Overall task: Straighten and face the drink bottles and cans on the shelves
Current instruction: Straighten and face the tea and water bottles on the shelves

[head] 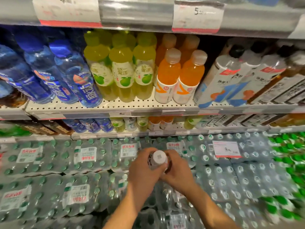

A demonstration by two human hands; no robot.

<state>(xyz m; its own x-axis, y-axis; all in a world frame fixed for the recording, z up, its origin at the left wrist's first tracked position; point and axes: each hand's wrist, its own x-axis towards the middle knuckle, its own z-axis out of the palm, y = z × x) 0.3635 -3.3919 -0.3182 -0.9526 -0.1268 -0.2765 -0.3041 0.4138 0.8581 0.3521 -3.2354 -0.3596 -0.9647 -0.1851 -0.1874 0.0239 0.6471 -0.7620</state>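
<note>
Head view, lower centre — left hand (143,167) and right hand (175,171) both grasp a white-capped bottle (159,158). Rotate its label outward, then seat it upright in the shelf (132,105) row — avoid toppling neighbours.

A white-capped bottle (159,158) stands upright, near and centre, cap toward the camera; on the far shelf (132,105), blue bottles (72,75) left, green bottles (123,70), orange bottles (179,76), white-labelled bottles (231,78) right, labels facing forward.

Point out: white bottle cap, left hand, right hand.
white bottle cap (159,157), head view, top of cap.
left hand (143,169), head view, back of hand.
right hand (177,171), head view, back of hand.
</note>
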